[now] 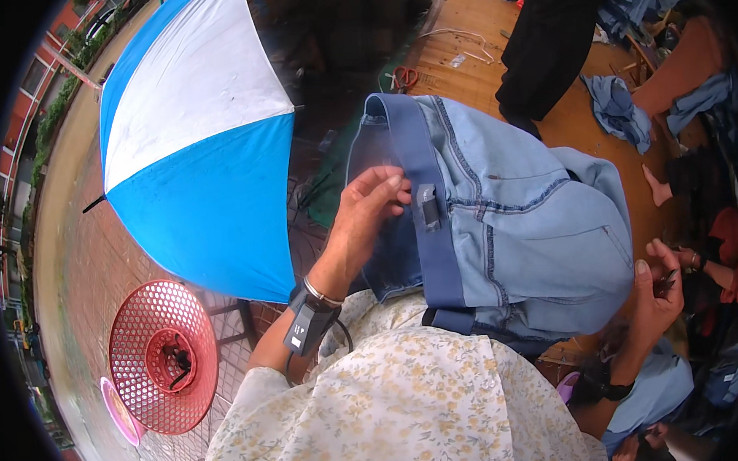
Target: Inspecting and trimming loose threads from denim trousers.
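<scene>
A light blue denim garment (528, 212) with a darker blue elastic waistband (420, 160) lies over my lap and the table edge, its waist opening toward the left. A small dark label (427, 207) sits on the band. My left hand (372, 205) is at the opening beside that label, thumb and fingers pinched together; what is between them is too small to make out. Past the garment's right end, my right hand (656, 297) is raised with curled fingers around a small dark pointed tool (666, 281), partly hidden by the fingers.
A blue and white umbrella (204, 156) stands opened at the left. Below it are a red perforated basket (163, 353) and a pink-rimmed basin (120, 410). Red-handled scissors (404, 78) lie on the wooden table (466, 22). Other people and denim pieces (619, 109) crowd the right.
</scene>
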Demonstrator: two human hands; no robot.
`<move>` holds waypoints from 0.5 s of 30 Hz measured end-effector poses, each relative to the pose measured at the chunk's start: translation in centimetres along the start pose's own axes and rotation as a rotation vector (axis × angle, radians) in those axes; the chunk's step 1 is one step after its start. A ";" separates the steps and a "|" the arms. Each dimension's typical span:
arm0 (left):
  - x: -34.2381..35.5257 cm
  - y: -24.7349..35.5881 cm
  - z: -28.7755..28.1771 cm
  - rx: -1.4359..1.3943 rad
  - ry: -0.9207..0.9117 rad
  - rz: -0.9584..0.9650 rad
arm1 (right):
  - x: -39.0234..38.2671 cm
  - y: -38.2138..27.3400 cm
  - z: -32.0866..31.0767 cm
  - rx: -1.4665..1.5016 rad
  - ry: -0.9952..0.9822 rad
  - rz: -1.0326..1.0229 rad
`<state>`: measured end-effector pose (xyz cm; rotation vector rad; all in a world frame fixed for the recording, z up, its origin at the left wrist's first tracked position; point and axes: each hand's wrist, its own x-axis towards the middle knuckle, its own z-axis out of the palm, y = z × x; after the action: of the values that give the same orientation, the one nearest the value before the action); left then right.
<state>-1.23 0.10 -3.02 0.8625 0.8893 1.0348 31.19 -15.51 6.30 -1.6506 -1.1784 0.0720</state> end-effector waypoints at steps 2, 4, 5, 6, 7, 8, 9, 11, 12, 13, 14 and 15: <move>0.3 0.3 -0.2 -0.020 -0.034 -0.003 | 1.2 -1.7 0.9 -0.063 -0.090 -0.068; 0.7 0.2 -0.3 0.061 -0.147 -0.122 | 2.0 -2.6 2.4 -0.120 -0.214 -0.142; 0.6 0.2 0.0 0.059 -0.144 -0.121 | 2.4 -2.8 3.1 -0.119 -0.217 -0.143; 0.3 0.7 0.8 0.090 -0.135 -0.162 | 2.8 -3.0 3.9 -0.148 -0.300 -0.134; 0.3 0.9 1.7 0.120 -0.132 -0.200 | 3.1 -3.2 4.4 -0.180 -0.377 -0.128; 0.3 0.2 2.1 0.179 -0.105 -0.136 | 3.0 -3.5 5.1 -0.190 -0.372 -0.155; 0.3 -0.3 2.2 0.176 -0.100 -0.134 | 3.0 -3.3 5.3 -0.189 -0.376 -0.160; 0.3 -1.1 2.0 -0.028 -0.164 -0.175 | 2.9 -2.0 5.6 -0.130 -0.353 -0.031; 0.4 -1.5 1.7 -0.099 -0.168 -0.185 | 2.9 -1.0 5.5 -0.130 -0.359 -0.031; 0.3 -1.5 1.5 -0.102 -0.166 -0.186 | 3.1 0.1 5.1 -0.153 -0.291 -0.015; 0.2 -1.5 1.4 -0.217 -0.199 -0.162 | 3.1 1.1 4.6 -0.176 -0.223 0.002; 0.0 -1.5 1.3 -0.328 -0.230 -0.138 | 3.1 2.1 4.2 -0.174 -0.225 0.004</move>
<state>0.43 -0.49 -3.89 0.6195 0.5564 0.9084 31.77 -10.23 4.36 -1.8339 -1.3831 0.1654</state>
